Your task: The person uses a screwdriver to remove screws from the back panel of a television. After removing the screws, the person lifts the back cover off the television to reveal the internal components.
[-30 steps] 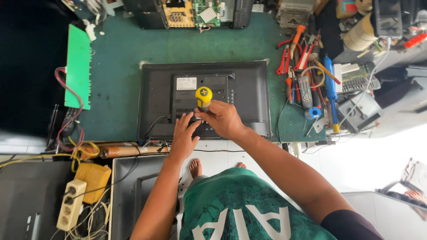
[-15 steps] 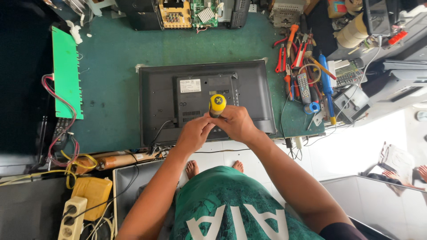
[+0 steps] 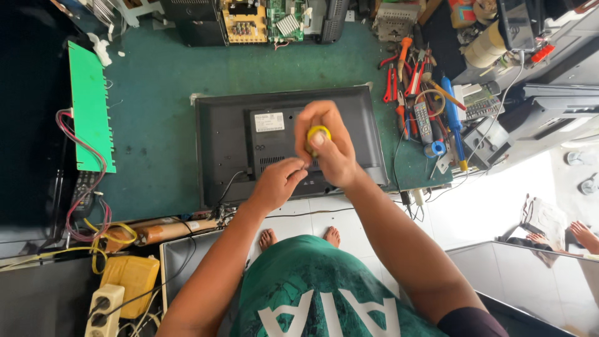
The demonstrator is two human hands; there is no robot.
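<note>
Nearest the camera, the person's left hand (image 3: 276, 183) is resting low on the back of the flat black plastic television (image 3: 231, 131), its fingers curled loosely together and pinching near the tip of the tool; whether they are gripping a screw there is too small to tell. Just above it, the right hand (image 3: 327, 150) is wrapping fully closed around the yellow-capped screwdriver handle (image 3: 317, 133), with the thumb pressing over the round cap, so the handle is sitting inside the fist and only its yellow end is showing between the fingers. The screwdriver is likely light and rigid, best gripped around the handle as it is now; the television is probably bulky, with a fragile screen underneath, better lifted by its edges. It is lying face down on the green bench mat (image 3: 156, 93). Farther off, red-handled pliers and other hand tools (image 3: 415, 93) are lying to the right, and bare circuit boards (image 3: 265, 19) are lying along the far edge.
</note>
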